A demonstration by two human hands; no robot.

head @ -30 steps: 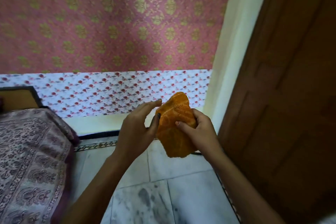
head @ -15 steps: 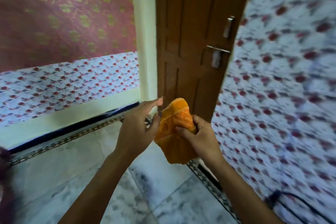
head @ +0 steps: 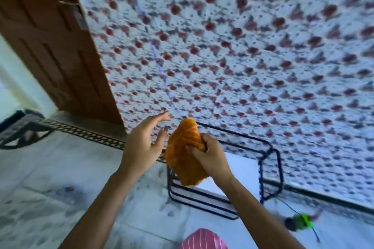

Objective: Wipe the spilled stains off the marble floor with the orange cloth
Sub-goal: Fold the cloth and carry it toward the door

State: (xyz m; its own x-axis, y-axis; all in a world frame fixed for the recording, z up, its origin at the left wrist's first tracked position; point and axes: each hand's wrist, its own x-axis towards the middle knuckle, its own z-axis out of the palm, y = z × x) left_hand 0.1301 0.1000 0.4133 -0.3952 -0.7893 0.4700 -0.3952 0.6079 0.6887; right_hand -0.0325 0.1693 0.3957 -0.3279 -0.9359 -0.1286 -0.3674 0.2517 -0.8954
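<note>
The orange cloth hangs crumpled in mid-air, pinched in my right hand. My left hand hovers just left of it with fingers spread, barely apart from the cloth's edge. Below lies the white, grey-veined marble floor, with faint reddish-grey smudges at lower left and more near the rack's foot. The picture is blurred by motion.
A dark wire rack stands on the floor right under my hands, against a wall of red-flowered tiles. A brown wooden door is at upper left. A green object on a cord and striped pink fabric lie at lower right.
My view has swung to the right, from the pink wall past the door to the tiled wall and wire rack. My left hand has opened away from the cloth; my right still holds it.
</note>
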